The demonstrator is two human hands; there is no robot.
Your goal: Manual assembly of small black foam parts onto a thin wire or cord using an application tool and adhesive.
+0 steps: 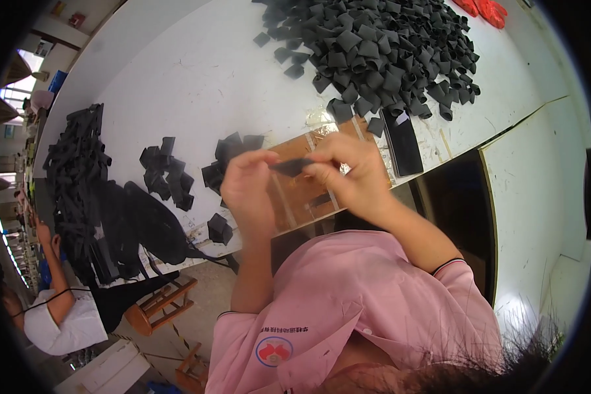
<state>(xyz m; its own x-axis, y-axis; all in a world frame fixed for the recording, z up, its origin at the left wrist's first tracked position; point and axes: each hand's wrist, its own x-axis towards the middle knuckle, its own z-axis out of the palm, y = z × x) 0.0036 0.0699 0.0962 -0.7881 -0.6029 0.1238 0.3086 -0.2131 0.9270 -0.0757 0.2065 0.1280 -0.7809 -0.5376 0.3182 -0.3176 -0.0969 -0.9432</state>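
Note:
Between my two hands, over the table's near edge, is a small dark grey fabric piece (291,167). My left hand (251,187) pinches its left end with thumb and fingertips. The other end is gripped between the thumb and fingers of my right hand (353,172). Below them lies a brown board (289,197) with clear tape across it. Several similar dark pieces (233,150) lie just beyond my left hand, partly hidden by it. One more dark piece (220,228) rests near the table edge.
A big heap of dark folded pieces (387,56) covers the far right of the white table (197,85). A black phone-like slab (403,144) lies right of the board. Dark strips (75,177) and a black bag (152,220) sit left. Another person (65,318) works at far left, near a wooden stool (161,305).

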